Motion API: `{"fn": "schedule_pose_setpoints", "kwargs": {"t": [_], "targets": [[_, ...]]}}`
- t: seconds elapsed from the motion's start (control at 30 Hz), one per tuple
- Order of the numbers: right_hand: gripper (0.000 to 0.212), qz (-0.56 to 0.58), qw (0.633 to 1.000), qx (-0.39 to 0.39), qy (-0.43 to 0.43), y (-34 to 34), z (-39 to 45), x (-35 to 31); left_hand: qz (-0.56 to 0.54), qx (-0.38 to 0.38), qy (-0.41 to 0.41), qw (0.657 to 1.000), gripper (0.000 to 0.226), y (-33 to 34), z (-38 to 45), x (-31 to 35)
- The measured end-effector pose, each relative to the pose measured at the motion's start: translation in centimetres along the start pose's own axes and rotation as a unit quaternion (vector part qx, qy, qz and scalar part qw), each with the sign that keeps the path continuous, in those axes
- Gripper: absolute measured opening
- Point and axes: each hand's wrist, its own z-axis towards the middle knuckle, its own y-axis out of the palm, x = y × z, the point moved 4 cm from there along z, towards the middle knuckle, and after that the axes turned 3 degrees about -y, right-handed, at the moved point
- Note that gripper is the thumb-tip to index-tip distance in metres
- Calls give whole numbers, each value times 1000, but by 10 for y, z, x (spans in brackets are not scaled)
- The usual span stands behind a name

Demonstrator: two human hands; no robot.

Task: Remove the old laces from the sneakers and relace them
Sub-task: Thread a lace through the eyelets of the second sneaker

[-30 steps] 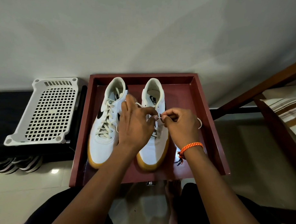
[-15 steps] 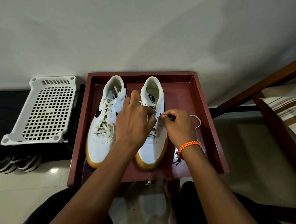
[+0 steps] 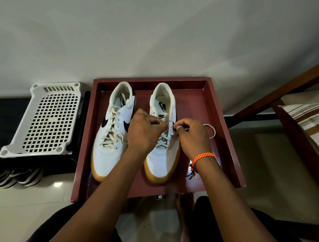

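Observation:
Two white sneakers with tan soles stand side by side in a dark red tray [image 3: 225, 123], toes toward me. The left sneaker [image 3: 111, 135] is fully laced with a cream lace. Over the right sneaker [image 3: 161, 157] both hands work at the upper eyelets. My left hand [image 3: 143, 133] pinches the cream lace at the shoe's left eyelet row. My right hand [image 3: 192, 136], with an orange thread band at the wrist, pinches the lace end at the right eyelet row. A loop of that lace [image 3: 211, 130] trails right onto the tray floor. The lower eyelets are laced.
A white perforated plastic rack [image 3: 46, 120] sits left of the tray on a dark shelf, with striped shoes [image 3: 17, 177] below it. A wooden frame and striped cushion [image 3: 305, 115] stand at the right. A pale wall rises behind; my knees and foot are near the tray's front.
Both hands have stayed at the right sneaker's upper eyelets. The left hand's fingers have curled down onto the lace, and the loose loop on the right has shifted slightly.

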Motion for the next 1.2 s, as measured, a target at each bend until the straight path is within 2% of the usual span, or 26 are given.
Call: {"fn": "schedule_pose_setpoints", "kwargs": {"t": [0.23, 0.33, 0.47, 0.57, 0.7, 0.83, 1.03, 1.2], "targets": [[26, 10, 1000, -6, -6, -2, 1, 1, -59, -21, -15, 998, 24, 8, 0, -9], [25, 8, 1000, -13, -15, -1, 1, 1, -66, -21, -16, 997, 17, 13, 0, -13], [21, -9, 1000, -16, -24, 1, 1, 2, -4, -13, 25, 1000, 7, 14, -2, -12], [14, -22, 999, -3, -41, 0, 0, 0, 56, -5, 49, 997, 12, 16, -3, -11], [12, -33, 998, 26, -53, 0, -4, -5, 121, -51, 89, 987, 24, 12, -1, -6], [20, -8, 999, 20, -27, 0, -4, -5, 157, -58, 95, 981, 34, 11, 0, -7], [19, 50, 998, 42, -1, -1, 0, -2, 159, -41, 92, 982, 32, 10, -2, -7], [27, 168, 985, -29, -18, -7, 4, -10, 129, -44, 88, 987, 24, 9, 0, -7]]}}
